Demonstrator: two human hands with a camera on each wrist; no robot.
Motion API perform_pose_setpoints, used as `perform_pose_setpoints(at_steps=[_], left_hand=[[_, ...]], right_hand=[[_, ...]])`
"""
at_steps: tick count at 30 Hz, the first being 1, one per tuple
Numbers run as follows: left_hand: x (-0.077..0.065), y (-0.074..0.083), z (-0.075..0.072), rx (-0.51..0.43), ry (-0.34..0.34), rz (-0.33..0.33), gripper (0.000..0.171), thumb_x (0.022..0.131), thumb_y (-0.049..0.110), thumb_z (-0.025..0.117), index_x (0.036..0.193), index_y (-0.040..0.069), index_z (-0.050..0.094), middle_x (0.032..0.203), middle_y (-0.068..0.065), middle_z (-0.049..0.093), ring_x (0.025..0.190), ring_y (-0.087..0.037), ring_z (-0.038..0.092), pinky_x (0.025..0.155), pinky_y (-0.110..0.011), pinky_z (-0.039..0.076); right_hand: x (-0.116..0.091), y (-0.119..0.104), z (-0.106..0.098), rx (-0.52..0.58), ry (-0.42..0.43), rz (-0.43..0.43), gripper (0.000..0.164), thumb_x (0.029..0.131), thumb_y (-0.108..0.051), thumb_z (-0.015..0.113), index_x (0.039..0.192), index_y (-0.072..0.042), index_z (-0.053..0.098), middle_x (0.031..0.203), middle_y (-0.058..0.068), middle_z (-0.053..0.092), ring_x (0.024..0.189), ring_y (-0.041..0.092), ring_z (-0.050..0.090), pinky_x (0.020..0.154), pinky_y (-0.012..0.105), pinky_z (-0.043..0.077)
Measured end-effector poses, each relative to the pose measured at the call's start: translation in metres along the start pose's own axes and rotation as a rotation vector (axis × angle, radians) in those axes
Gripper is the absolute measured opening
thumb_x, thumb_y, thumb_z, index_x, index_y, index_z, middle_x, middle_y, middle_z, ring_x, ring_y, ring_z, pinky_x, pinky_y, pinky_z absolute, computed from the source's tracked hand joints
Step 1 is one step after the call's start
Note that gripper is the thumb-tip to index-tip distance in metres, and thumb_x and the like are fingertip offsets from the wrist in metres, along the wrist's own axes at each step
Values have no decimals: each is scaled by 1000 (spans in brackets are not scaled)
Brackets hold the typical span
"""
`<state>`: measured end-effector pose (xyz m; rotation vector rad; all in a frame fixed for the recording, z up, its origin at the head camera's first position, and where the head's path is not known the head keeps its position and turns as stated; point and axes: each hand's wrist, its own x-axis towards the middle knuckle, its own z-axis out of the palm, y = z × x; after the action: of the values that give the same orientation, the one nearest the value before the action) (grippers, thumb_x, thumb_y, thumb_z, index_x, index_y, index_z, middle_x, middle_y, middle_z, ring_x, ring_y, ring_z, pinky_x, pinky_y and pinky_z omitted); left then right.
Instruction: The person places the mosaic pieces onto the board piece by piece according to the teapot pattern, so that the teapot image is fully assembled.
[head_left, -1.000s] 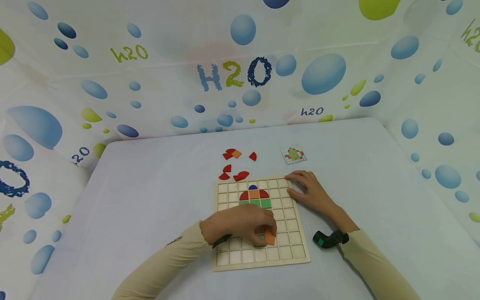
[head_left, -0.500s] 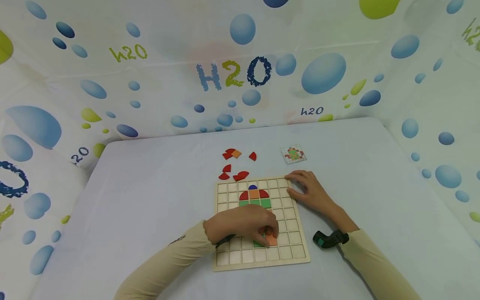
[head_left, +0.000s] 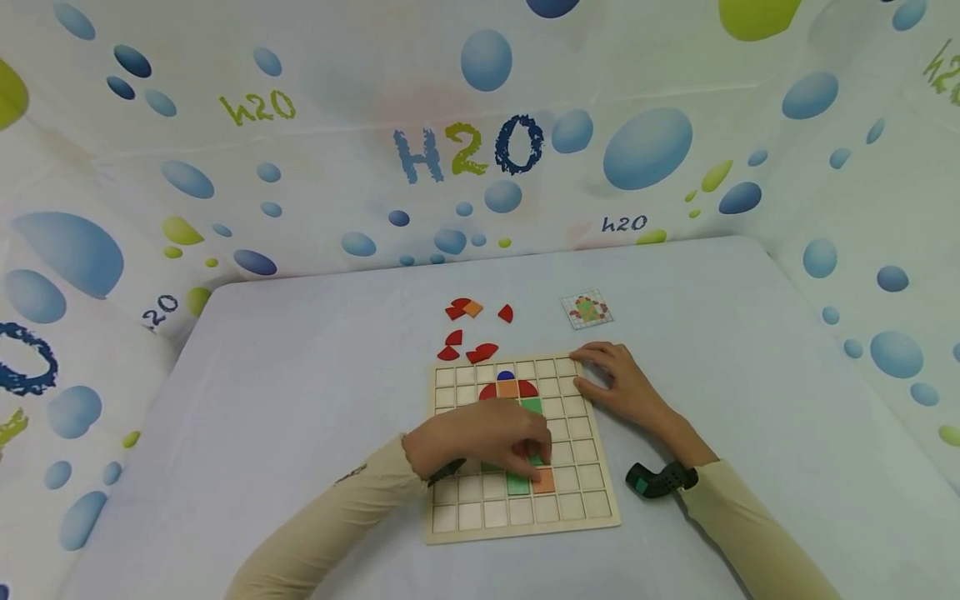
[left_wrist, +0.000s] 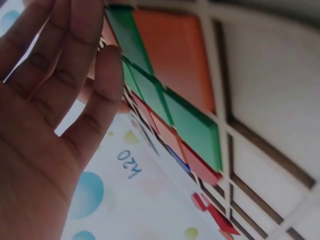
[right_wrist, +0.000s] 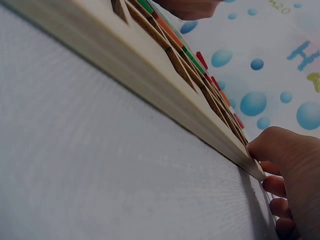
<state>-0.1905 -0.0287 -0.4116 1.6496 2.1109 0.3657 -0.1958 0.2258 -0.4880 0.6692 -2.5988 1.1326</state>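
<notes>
A wooden grid board [head_left: 595, 503] lies on the table, partly filled with coloured tiles. My left hand [head_left: 486, 433] is over its middle, and its thumb tip is at an orange square tile [head_left: 543, 482] lying flat in a cell. Beside that is a green square tile [head_left: 517, 484]. In the left wrist view the fingers of the left hand [left_wrist: 45, 125] look fairly straight, with no tile visible in them. At the far right corner my right hand [head_left: 628, 385] grips the board's edge, its thumb on the rim in the right wrist view. The left hand hides several tiles.
Loose red pieces [head_left: 448, 353] lie behind the board, with an orange tile [head_left: 472, 308] among others farther back. A small pattern card [head_left: 588, 309] lies beyond the right hand. A printed cloth backdrop [head_left: 337, 200] rises behind the table.
The orange tile, tilted under the left fingers a second ago, now lies flat in its cell. The left fingers have drawn back slightly from it. My right hand stays at the board's corner.
</notes>
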Motion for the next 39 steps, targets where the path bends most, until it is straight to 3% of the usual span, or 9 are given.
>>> perform_pose_setpoints(at_steps=[9,16,26,33,39], left_hand=[[-5,-16,-7,-2,63,-79,13,92,32,68,96,20,71,86,14,62,76,2,54,72,-13,44],[-10,-29,-13,2,115,-92,10,93,28,67,95,20,72,88,14,65,81,0,57,77,-16,47],[-23,-49,-26,-36,221,-178,11,95,26,65,99,19,71,92,11,62,82,-4,56,74,-19,48],[-28,-67,-37,-61,277,-256,14,94,20,65,104,12,72,99,3,65,88,-10,58,81,-25,50],[-29,-87,-43,-25,318,-311,14,95,17,64,104,10,71,101,0,66,89,-12,59,84,-28,51]], right_hand=[[0,-3,-2,9,-12,6,38,85,-7,72,122,-4,64,125,17,57,108,31,47,89,51,38],[0,-2,-1,1,5,6,37,85,-6,72,121,-4,65,124,16,58,108,31,47,89,51,38],[0,-6,-4,30,-29,53,38,87,-11,72,123,-6,64,128,16,56,112,32,45,92,52,37],[0,-6,-5,27,-29,47,38,86,-11,72,124,-5,64,127,16,56,111,32,46,91,52,38],[0,-6,-5,31,-33,46,38,87,-11,71,124,-5,63,128,17,56,112,32,45,91,53,38]])
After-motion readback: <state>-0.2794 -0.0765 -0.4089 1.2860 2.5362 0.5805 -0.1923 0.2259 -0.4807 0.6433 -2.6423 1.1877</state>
